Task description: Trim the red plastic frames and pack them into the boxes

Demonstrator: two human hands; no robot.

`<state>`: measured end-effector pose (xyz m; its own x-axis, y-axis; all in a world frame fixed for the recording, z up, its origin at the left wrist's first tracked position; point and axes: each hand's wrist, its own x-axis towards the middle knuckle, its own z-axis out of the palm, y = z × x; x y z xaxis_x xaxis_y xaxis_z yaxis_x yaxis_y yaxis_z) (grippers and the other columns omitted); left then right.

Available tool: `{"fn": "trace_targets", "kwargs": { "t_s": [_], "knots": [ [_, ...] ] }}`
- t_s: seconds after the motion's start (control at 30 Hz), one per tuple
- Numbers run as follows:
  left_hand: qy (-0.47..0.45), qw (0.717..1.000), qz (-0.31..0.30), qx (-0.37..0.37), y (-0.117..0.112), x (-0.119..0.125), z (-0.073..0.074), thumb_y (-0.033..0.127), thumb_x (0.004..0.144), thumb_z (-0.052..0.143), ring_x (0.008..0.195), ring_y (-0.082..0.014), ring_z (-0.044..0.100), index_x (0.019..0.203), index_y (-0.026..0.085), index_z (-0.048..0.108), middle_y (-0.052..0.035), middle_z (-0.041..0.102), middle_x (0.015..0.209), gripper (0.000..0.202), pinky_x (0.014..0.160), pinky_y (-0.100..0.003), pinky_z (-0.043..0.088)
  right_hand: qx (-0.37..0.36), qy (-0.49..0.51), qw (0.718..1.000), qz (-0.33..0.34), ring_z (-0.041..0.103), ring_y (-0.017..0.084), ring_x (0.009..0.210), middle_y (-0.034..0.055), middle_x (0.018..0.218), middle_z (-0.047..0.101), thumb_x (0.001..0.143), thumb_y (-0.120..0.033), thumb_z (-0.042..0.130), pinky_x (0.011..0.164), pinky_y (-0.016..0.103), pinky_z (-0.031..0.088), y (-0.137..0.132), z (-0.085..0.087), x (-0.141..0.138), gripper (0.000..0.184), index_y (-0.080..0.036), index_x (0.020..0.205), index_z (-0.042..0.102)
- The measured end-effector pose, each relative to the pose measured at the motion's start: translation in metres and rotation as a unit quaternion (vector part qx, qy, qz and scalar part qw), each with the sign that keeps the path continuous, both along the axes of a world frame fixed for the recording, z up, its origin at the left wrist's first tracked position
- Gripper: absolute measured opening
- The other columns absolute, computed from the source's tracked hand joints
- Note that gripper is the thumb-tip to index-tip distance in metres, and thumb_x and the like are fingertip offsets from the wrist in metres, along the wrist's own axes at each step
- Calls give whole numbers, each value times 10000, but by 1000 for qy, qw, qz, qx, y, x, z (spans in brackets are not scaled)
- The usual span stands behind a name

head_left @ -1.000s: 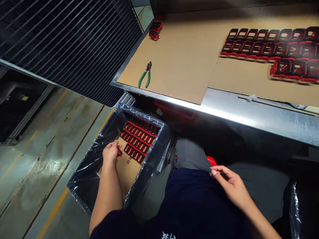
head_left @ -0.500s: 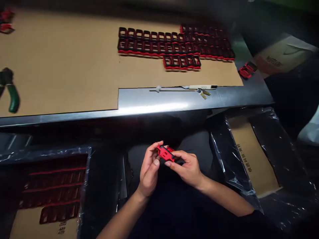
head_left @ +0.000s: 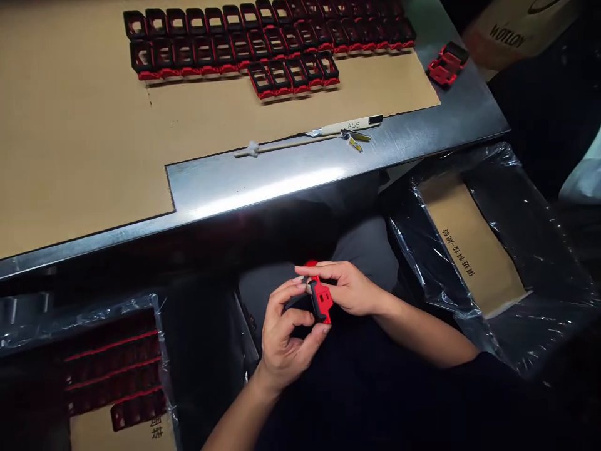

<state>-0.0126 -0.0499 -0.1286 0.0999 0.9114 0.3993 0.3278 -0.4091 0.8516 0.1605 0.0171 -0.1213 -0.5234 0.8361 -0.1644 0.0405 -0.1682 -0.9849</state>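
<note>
Between my two hands, over my lap, is a red plastic part with a black rim (head_left: 323, 299), turned on its edge. My left hand (head_left: 286, 332) grips its near end and side, thumb at the bottom and fingertips at the black rim. My right hand (head_left: 352, 289) holds the far end from the right, index finger stretched across the top. Fingers cover some of the part. Similar red and black frames (head_left: 235, 50) stand in rows on a cardboard sheet (head_left: 94, 119) on the metal table.
A pen-like knife marked A55 (head_left: 353, 125), a cotton-tipped stick (head_left: 282, 146) and small metal pieces (head_left: 355, 138) lie near the table edge (head_left: 253, 188). Another red part (head_left: 447, 64) sits at the right corner. Plastic-lined boxes stand at left (head_left: 162, 326) and right (head_left: 422, 263).
The red part has been turned from a slanted position to nearly upright on edge. Both hands have shifted their grip on it. My view has swung, so the table appears tilted and further left.
</note>
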Motion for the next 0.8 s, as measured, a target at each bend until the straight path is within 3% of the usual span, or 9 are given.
{"fn": "trace_targets", "kwargs": {
  "t_s": [0.1, 0.23, 0.43, 0.6, 0.8],
  "knots": [
    [-12, 1000, -3, -27, 1, -1, -2, 172, 775, 767, 1271, -321, 548, 1176, 246, 556, -134, 511, 1383, 459, 1015, -558, 527, -42, 18, 999, -14, 601, 123, 743, 6, 893, 667, 883, -280, 620, 695, 250, 499, -5, -5, -4, 425, -242, 1305, 664],
    [-2, 996, -66, -56, 5, -3, -4, 185, 810, 715, 1309, -326, 515, 1475, 232, 360, -179, 548, 1392, 756, 1049, -571, 492, -64, 34, 997, -27, 618, 110, 729, -1, 943, 696, 860, -229, 605, 710, 254, 517, -10, -9, -7, 554, -245, 1412, 557],
    [-24, 993, -94, -65, 5, -9, -8, 102, 796, 684, 1325, -306, 525, 1558, 264, 224, -164, 544, 1423, 904, 1064, -537, 492, -44, -16, 998, -36, 655, 130, 792, 18, 982, 721, 847, -262, 647, 721, 267, 526, -6, -1, -1, 557, -226, 1395, 556],
    [-15, 994, -89, -54, 4, -14, -10, 69, 810, 654, 1340, -290, 522, 1574, 267, 177, -171, 530, 1446, 922, 1093, -530, 464, -91, -27, 990, -100, 644, 136, 727, 33, 819, 717, 883, -397, 651, 682, 273, 520, -5, 9, 15, 292, -170, 1051, 724],
    [33, 995, -77, -59, 4, -12, -4, 71, 813, 627, 1328, -298, 530, 1580, 244, 156, -177, 537, 1433, 917, 1071, -524, 486, -198, 55, 978, -24, 629, 127, 725, 23, 831, 701, 806, -228, 630, 603, 230, 497, -18, 13, 14, 281, -182, 1070, 716]
  ]
}}
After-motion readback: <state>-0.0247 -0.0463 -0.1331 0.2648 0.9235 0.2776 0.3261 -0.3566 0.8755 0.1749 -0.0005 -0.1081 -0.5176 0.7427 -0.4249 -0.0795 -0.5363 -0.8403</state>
